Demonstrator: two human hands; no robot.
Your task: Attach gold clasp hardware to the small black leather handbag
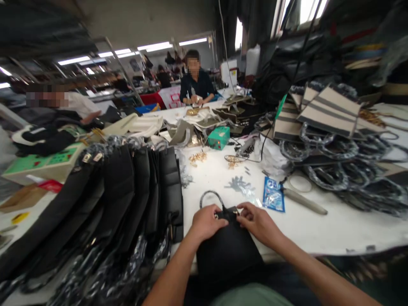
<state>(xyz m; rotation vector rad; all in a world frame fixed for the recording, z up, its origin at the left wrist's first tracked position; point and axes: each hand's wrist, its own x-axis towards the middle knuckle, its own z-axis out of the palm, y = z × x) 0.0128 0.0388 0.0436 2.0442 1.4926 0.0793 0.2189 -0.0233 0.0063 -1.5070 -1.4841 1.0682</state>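
Observation:
A black handbag (228, 250) rests against the table's front edge, close to my body, with its thin looped handle (212, 193) standing up. My left hand (208, 221) is closed on the bag's upper left corner, thumb across the front. At the upper right corner, the fingers of my right hand (255, 221) pinch the bag beside a small shiny metal fitting (236, 212). Fingertips cover part of that fitting. Just past the bag, small grey pieces (239, 185) lie scattered on the white table (210, 176).
Black bags (137, 182) with wrapped handles stand in a row at left. Bags and beige panels (331, 108) are piled at right. A blue packet (273, 194), a grey-handled tool (306, 200), gold-coloured hardware (198, 158) and a green box (218, 137) lie ahead. A person (197, 83) sits opposite.

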